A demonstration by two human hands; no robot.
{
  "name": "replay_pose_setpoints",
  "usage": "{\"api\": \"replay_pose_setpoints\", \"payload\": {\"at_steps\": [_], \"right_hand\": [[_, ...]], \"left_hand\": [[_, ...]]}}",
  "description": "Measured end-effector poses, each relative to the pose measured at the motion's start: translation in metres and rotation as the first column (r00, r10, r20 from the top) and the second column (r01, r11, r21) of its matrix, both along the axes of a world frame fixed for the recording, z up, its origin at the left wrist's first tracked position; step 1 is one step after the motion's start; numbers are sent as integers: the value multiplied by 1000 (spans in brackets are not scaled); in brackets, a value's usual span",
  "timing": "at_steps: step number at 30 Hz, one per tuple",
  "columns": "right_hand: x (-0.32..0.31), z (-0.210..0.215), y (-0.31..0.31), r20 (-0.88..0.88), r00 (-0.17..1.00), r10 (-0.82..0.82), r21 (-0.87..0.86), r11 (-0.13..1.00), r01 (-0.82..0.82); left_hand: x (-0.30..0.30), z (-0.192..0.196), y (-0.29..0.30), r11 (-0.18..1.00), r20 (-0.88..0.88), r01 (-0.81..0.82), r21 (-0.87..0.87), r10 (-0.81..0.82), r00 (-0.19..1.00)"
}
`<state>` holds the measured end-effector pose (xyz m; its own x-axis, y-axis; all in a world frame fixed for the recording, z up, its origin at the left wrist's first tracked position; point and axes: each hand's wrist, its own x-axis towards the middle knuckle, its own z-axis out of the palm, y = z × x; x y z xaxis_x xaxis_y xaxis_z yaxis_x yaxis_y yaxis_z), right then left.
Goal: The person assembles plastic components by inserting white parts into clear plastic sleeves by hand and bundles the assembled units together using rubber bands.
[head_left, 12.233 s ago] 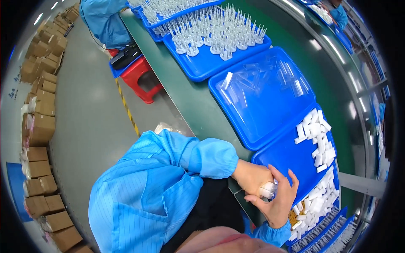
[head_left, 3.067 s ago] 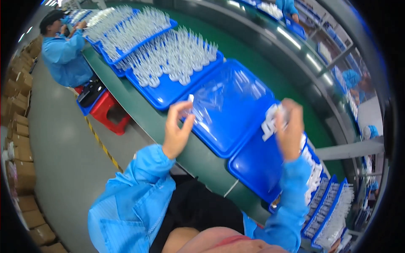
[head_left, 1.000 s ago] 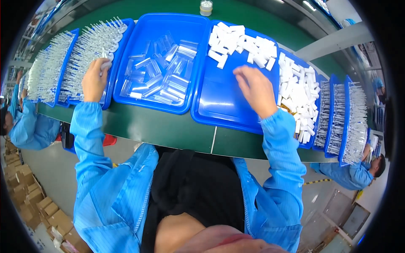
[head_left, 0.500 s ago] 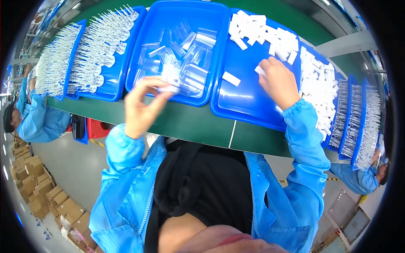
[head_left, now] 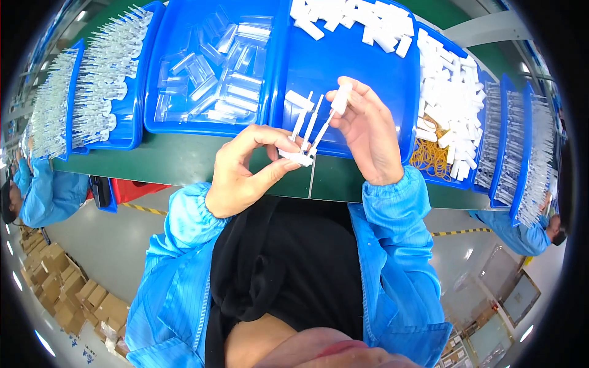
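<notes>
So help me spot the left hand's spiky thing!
Find the blue plastic tray with white blocks along its far side. Near its front edge, the left hand pinches a white base with three thin prongs. Unlike spiky pieces crowding leftward trays, it's handheld.

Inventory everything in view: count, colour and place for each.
table: one, green, upper half
trays: several, blue, on the table
pronged parts: many, whitish, far-left trays
clear tubes: many, transparent, tray left of centre
white pieces: many, white, two trays right of centre
bands: many, yellow-brown, beside white pieces
boxes: many, brown, floor, lower left
co-workers: at least two, blue-clad, picture edges
held pronged part: one, white, left hand
held piece: one, white, right hand
left hand: one, bare, centre
right hand: one, bare, centre right
</notes>
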<state>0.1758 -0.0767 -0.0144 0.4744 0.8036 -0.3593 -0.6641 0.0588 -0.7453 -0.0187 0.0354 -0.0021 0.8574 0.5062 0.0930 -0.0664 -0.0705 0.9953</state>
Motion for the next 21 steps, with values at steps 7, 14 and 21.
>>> {"api": "replay_pose_setpoints", "payload": {"at_steps": [7, 14, 21], "right_hand": [[-5, 0, 3, 75, 995, -61, 29, 998, 59], [-13, 1, 2, 138, 989, 48, 76, 995, -59], [-15, 5, 5, 319, 947, 28, 58, 997, -50]], "left_hand": [[-3, -1, -3, 998, 11, -28, -53, 29, 1000], [-6, -3, 1, 999, -17, -40, -27, 39, 999], [-5, 3, 3, 972, 46, -99, 215, 91, 995]]}}
